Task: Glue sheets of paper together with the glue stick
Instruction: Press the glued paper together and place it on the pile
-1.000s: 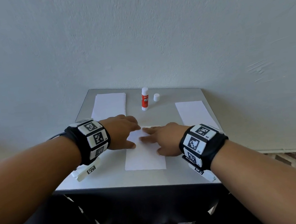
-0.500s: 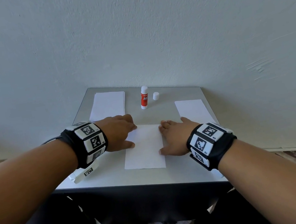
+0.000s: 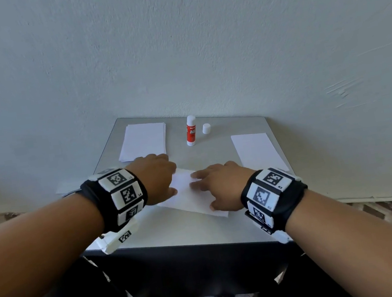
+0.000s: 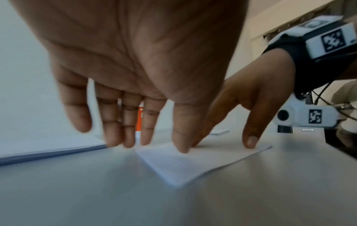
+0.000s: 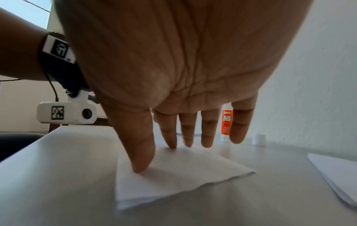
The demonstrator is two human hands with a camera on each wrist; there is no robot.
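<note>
Both hands are on the sheet of paper (image 3: 192, 195) lying near the middle of the grey worktop (image 3: 218, 150), turned at an angle to the worktop's edges. The left hand (image 3: 154, 178) is at the sheet's left end; in the left wrist view its fingers (image 4: 114, 122) point down, nearly straight, with the tips at the sheet's far corner and the thumb tip on the paper, nothing gripped. The right hand (image 3: 221, 185) is spread flat over the right part of the sheet; the right wrist view shows its thumb (image 5: 142, 154) pressing the paper and three fingertips touching the far edge, while the little finger is lifted clear. Neither hand curls around anything. In the right wrist view the sheet's near edge shows more than one layer. The glue stick (image 3: 191, 130) stands upright at the back of the worktop, near the wall, well apart from both hands, uncapped, with its white cap (image 3: 206, 129) standing just beside it on the right. A stack of paper (image 3: 143, 140) lies at the back left corner, just beyond the left hand. A second stack (image 3: 257, 151) lies along the right edge, near the right hand but not touching it. Left wrist view is motion-blurred around the fingertips.
</note>
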